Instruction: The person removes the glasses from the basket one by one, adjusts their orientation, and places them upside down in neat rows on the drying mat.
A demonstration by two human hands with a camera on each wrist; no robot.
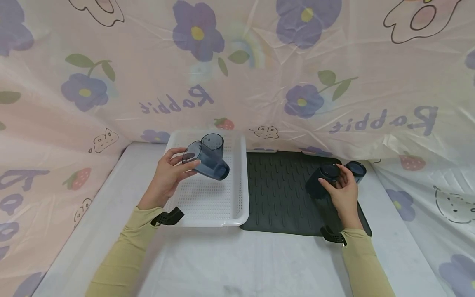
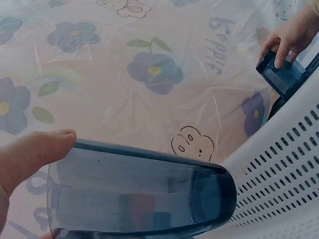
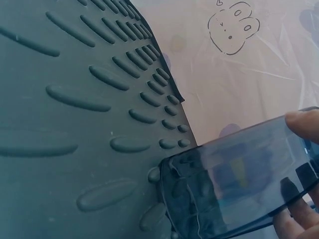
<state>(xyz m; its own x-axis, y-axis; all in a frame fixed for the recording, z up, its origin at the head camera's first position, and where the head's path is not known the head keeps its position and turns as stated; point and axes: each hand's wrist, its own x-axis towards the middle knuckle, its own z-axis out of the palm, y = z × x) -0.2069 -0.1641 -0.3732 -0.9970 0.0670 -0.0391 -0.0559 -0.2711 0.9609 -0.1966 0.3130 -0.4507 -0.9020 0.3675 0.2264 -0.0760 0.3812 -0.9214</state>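
Head view from where I stand: the left hand (image 1: pixel 168 177), reaching in from the near left, grips a blue glass (image 1: pixel 210 164) around its mouth end, base tilted down to the right over the white basket (image 1: pixel 245 206), with another glass (image 1: pixel 214 143) just beyond. Across on the right, the right hand (image 1: pixel 345 196), fingers pointing far and left, grips an upside-down dark glass (image 1: pixel 314 186) at the black mat (image 1: pixel 278 194), a fourth glass (image 1: pixel 357 170) just right of the fingers.

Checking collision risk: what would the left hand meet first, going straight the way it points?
Past its held tumbler, the left hand would probably meet the second tumbler first, judging by the head view; depth between them is unclear.
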